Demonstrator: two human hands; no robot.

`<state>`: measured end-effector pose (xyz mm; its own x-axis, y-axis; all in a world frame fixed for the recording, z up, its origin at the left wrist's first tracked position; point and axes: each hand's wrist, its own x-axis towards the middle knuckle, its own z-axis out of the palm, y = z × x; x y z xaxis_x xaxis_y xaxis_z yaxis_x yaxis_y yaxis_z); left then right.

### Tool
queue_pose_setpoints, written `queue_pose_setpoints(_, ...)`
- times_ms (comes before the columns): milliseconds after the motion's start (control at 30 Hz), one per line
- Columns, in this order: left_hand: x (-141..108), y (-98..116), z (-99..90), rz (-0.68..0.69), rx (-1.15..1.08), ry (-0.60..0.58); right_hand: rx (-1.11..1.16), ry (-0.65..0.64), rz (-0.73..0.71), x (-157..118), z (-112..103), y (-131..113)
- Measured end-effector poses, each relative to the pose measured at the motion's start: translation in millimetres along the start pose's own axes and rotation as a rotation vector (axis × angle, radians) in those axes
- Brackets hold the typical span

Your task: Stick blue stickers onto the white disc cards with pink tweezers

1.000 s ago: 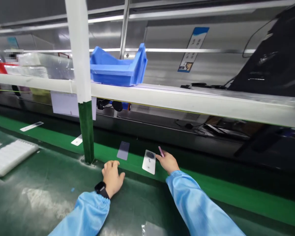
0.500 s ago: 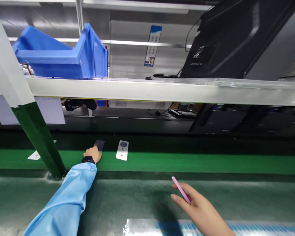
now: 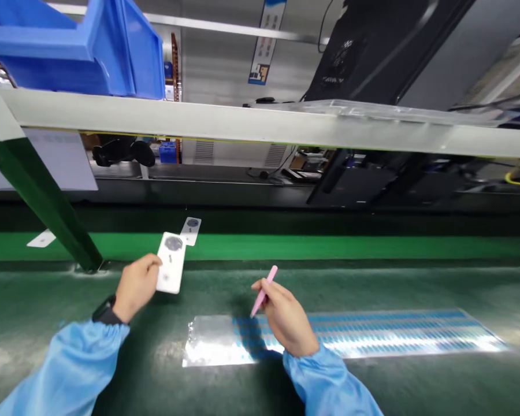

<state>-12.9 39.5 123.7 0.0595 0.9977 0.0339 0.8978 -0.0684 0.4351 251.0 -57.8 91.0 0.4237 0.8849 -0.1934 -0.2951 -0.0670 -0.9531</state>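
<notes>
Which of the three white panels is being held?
The panel nearest the camera, gripped at its left edge by the left hand. The other two lie on the green strip: a second panel just beyond, a third panel by the green post.

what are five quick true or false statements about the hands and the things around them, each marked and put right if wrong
1. The left hand holds a white panel. True.
2. The right hand holds nothing. False: it holds a pink stick-like tool.
3. The blue bin stands below the white shelf. False: it stands on top of it.
4. A dark watch is on the wrist of the left hand. True.
5. The clear sheet with blue marks lies left of the left hand. False: it lies to its right, on the tabletop.
</notes>
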Motion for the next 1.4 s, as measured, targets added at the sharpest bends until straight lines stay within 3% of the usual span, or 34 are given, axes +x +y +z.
queue_pose_setpoints(133, -72, -3, 39.4, 0.073, -0.171, -0.131, -0.312, -0.212, 0.088, -4, -7, 20)
queue_pose_setpoints(233, -101, -6, 59.6, 0.076, -0.121, -0.214, -0.475, -0.347, 0.107, -12, -17, 25)
queue_pose_setpoints(367, -115, -3, 58.8, 0.096, 0.064, -0.437, -0.535, -0.422, 0.149, -25, -25, 29)
queue_pose_setpoints(567, -116, 13, 42.2, 0.202, 0.291, -0.617, -0.608, -0.336, 0.138, -29, -27, 40)
queue_pose_setpoints(667, -108, 16, 44.9, 0.24, 0.27, -0.61, -0.614, -0.331, 0.127, -21, -28, 37)
queue_pose_setpoints(900, -82, 3, 74.7, 0.455, 0.03, -0.396, -0.629, -0.314, 0.071, 12, -18, 32)
queue_pose_setpoints(1067, -85, -5, 86.0, 0.463, -0.01, -0.404, -0.586, -0.272, 0.132, 21, -20, 42)
queue_pose_setpoints(1400, -87, -3, 88.3, 0.458, -0.073, -0.41, -0.619, -0.297, 0.138, 22, -22, 43)
